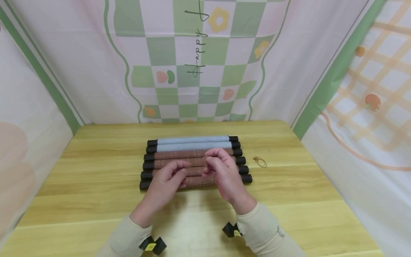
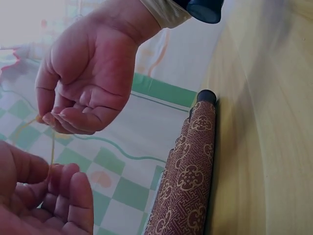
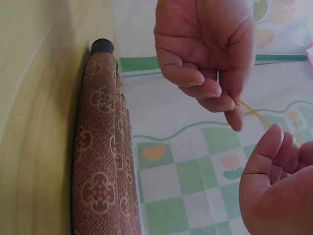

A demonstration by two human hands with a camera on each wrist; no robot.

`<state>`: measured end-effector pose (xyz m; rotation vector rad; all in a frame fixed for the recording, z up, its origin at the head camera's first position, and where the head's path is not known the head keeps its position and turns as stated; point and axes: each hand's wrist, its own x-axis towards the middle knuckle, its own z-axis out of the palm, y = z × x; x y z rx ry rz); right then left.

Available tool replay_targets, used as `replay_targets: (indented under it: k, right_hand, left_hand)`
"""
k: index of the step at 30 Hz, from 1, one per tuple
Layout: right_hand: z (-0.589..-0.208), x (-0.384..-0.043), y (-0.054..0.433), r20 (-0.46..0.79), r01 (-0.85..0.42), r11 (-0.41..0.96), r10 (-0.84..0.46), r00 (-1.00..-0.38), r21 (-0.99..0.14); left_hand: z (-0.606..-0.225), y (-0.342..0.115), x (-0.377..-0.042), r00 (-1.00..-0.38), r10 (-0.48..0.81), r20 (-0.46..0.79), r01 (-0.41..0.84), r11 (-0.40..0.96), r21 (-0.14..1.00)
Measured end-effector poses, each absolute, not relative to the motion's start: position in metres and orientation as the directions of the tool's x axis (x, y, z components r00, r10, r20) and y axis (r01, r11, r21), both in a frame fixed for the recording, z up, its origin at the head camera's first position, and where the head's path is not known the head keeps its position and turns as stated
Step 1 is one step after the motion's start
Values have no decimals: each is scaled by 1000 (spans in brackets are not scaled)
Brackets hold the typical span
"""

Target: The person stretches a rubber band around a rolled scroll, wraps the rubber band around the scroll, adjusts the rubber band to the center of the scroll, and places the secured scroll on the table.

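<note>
Between my two hands runs a thin yellow rubber band point(image 3: 253, 111), pulled into a narrow line. My left hand point(image 1: 167, 180) pinches one end with thumb and fingertips. The other end is pinched by my right hand point(image 1: 226, 175), whose fingers are curled in. Both hands hover over a row of rolled scrolls with black end knobs, partly hiding them. Nearest me lie several brown patterned scrolls point(image 1: 200, 182); in the left wrist view a brown scroll point(image 2: 190, 171) shows gold floral motifs. Behind them are two light blue scrolls point(image 1: 194, 142).
More rubber bands point(image 1: 261, 162) lie on the wooden table point(image 1: 289, 214), right of the scrolls. A patterned cloth point(image 1: 189, 96) hangs at the table's back edge, with further cloth at both sides. Dark cameras sit on both wrists.
</note>
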<state>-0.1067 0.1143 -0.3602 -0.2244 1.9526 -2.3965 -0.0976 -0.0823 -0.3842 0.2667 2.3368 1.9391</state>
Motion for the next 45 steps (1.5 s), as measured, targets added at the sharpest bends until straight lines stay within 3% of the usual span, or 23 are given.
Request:
replay_targets:
  k: [7,13,25,31,37,41,45]
  right_hand:
    - [-362,-107,116,74,-69,-37,-163,-984,-997]
    - [-363,-108,118,87,-92,17,-201,-976,-996]
    - [-366,-106,119,48,-30,-74,-255,-966,-997]
    - [-368,-106,120,-3,20,-56,-295,-955,-998]
    - [-371,-104,124,-63,51,38,-455,-888,-998]
    - [-371,-102,125,-29,-5,66,-503,-864,-998]
    - [-367,-99,124,57,-56,-13,-424,-904,-998]
  left_hand:
    - [-383,-78,-97,-942,312,122,207,256,944]
    - [-378,-72,-96,-942,312,125,208,249,946]
    - [-378,-73,-98,-960,201,197,262,381,887]
    - [-376,-76,-99,-967,153,204,247,364,898]
    - [-376,-75,-99,-976,125,177,207,300,931]
    - [-378,-73,-100,-972,147,181,217,287,933]
    - [-381,-71,-101,-968,187,169,218,284,934]
